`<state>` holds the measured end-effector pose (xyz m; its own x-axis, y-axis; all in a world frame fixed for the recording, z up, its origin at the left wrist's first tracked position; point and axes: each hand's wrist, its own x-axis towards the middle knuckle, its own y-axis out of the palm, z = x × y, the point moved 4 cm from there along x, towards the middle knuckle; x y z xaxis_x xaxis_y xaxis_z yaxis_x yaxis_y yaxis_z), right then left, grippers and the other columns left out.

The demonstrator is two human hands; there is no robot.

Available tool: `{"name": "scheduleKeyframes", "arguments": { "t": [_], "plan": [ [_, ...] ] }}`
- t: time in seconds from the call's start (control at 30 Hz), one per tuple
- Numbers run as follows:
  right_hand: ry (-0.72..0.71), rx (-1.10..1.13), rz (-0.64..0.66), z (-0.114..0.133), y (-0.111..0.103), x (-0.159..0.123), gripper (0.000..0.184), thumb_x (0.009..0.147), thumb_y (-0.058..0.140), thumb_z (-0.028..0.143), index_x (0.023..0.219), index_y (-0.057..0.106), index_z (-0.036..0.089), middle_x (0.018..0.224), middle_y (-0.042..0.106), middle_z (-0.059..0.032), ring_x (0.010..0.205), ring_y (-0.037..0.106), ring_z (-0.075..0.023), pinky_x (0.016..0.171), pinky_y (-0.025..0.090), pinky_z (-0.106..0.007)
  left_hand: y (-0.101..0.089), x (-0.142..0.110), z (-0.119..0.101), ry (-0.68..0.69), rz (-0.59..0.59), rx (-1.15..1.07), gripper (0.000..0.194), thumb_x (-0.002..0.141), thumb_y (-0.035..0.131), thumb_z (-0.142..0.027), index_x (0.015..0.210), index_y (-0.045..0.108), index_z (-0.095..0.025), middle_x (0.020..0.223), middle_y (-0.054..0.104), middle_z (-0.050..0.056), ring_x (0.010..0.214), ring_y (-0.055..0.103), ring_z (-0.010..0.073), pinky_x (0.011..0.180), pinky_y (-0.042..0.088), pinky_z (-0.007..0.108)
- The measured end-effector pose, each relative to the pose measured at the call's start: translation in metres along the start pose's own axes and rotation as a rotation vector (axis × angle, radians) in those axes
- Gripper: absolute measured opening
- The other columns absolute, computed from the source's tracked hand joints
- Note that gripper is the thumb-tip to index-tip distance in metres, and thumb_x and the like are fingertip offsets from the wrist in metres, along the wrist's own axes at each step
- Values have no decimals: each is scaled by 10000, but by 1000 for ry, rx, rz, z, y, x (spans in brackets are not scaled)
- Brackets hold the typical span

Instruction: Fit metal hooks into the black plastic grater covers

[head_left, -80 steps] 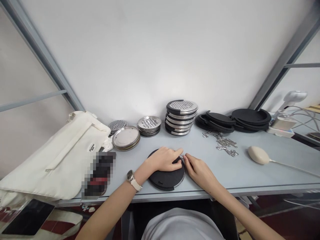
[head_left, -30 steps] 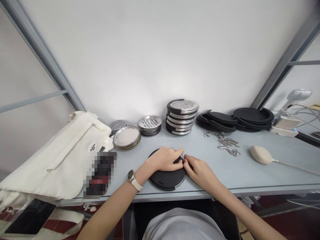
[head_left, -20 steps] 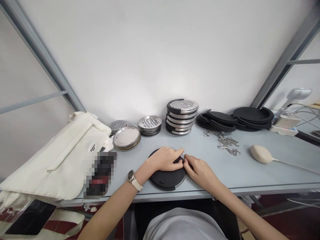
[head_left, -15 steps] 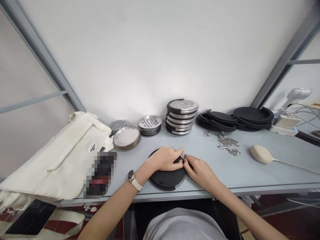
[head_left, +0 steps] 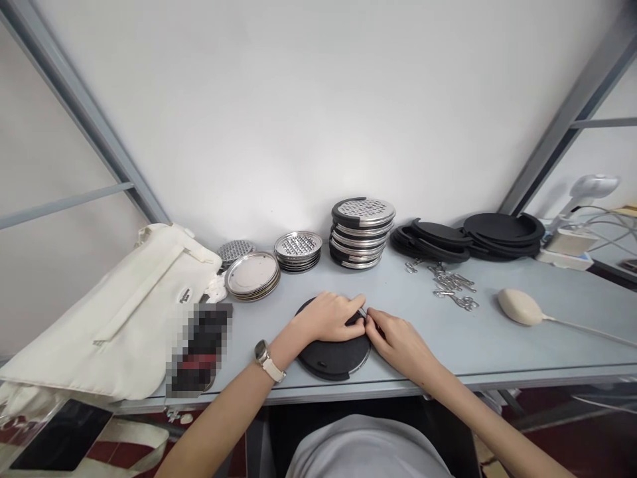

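Observation:
A black round disc (head_left: 331,362) with a cut-out in its rim and a thin silver edge lies flat near the table's front. My left hand (head_left: 326,317) rests over its upper part, with thumb and forefinger closed at its right edge. My right hand (head_left: 395,340) meets it there, fingertips pinched at a thin metal piece (head_left: 363,310), mostly hidden between the fingers. To the right lie several small silver metal clips (head_left: 454,282). Behind my hands stands a stack of perforated metal discs in black holders (head_left: 368,214).
Perforated metal discs (head_left: 298,245) and plain metal discs (head_left: 252,272) are stacked at back left. Black round holders (head_left: 502,229) are piled at back right. A white bag (head_left: 124,312) covers the table's left end. A cream oval device (head_left: 520,307) with a cable lies right.

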<state>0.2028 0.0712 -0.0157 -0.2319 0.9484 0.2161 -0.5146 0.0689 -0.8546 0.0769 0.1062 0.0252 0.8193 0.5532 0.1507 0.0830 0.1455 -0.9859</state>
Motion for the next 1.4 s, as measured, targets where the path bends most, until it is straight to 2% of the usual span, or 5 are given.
{"name": "scheduleKeyframes", "arguments": {
  "t": [0.37, 0.73, 0.97, 1.17, 1.4],
  "plan": [
    [-10, -7, -8, -1, 0, 0, 260, 943, 306, 277, 705, 396, 227, 675, 587, -4, 573, 531, -154, 559, 294, -261, 1, 1, 1, 17, -47, 5, 156, 872, 450, -344, 908, 485, -197, 701, 641, 19, 614, 620, 205, 513, 332, 282],
    [-10, -10, -19, 0, -1, -1, 254, 944, 302, 270, 724, 421, 226, 696, 609, -17, 588, 553, -161, 558, 303, -270, -1, 1, 2, -6, -18, -54, 162, 866, 477, -347, 901, 499, -191, 707, 634, 27, 631, 623, 201, 527, 354, 274],
    [12, 49, -28, -1, -1, -2, 257, 954, 284, 288, 730, 396, 232, 669, 586, -4, 577, 548, -161, 564, 320, -263, 1, 1, 2, -9, -1, -61, 164, 870, 470, -345, 921, 495, -190, 720, 636, 29, 636, 618, 200, 540, 357, 273],
    [24, 90, -87, -4, -4, -2, 262, 949, 286, 281, 705, 371, 236, 593, 534, 16, 516, 496, -146, 529, 319, -252, -1, 0, 1, 9, -12, -41, 151, 865, 471, -338, 907, 482, -193, 710, 634, 20, 631, 621, 202, 527, 348, 278],
    [-34, -53, -32, -3, 1, 0, 245, 951, 278, 258, 794, 461, 217, 721, 626, -31, 598, 580, -169, 560, 326, -272, -2, 0, 0, 16, -14, -37, 150, 876, 449, -327, 931, 478, -191, 714, 637, 25, 631, 622, 203, 539, 366, 278]
  ]
}}
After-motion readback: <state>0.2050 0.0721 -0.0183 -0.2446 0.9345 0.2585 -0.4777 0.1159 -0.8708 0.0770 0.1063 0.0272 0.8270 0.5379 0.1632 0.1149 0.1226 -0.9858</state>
